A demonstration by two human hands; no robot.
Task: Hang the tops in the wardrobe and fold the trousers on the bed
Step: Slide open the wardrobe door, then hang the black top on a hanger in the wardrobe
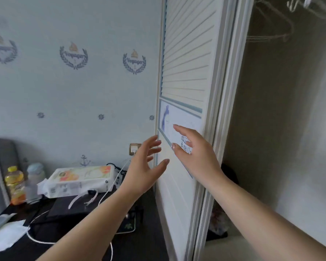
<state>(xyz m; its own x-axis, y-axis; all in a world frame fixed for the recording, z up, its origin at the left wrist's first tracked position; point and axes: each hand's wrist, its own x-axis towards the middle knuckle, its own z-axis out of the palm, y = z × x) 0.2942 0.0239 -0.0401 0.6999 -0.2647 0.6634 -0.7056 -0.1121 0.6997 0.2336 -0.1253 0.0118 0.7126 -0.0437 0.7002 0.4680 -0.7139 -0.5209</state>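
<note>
Wardrobe (pixel 282 129): open at 3 o'clock, its pale interior dim; no tops or trousers can be seen anywhere in view.
Sliding door (pixel 186 63): white, louvred slats above, a smooth panel with a blue giraffe sticker below, standing upright at 12 o'clock.
Hangers (pixel 271 32): thin wire ones, bare, blurred, up at 1 o'clock on the rail.
Left hand (pixel 145 166): fingers spread and straight, grip apart, holding nothing, just beside the door's edge.
Right hand (pixel 194 147): palm flat toward the door panel, grip apart, empty; whether it touches the panel I cannot tell.
Step in hand: likely pushing the door aside (a judgement). Flat palms low on the smooth panel should slide it evenly; keep fingers out of the slats and off the frame edge.
Counter (pixel 64 242): dark, at 8 o'clock, cluttered.
On it: soft plastic tissue pack (pixel 81 179), a yellow-capped bottle (pixel 14 185), looping white cable (pixel 34 236).
Wall (pixel 73 91): pale blue nautical wallpaper.
</note>
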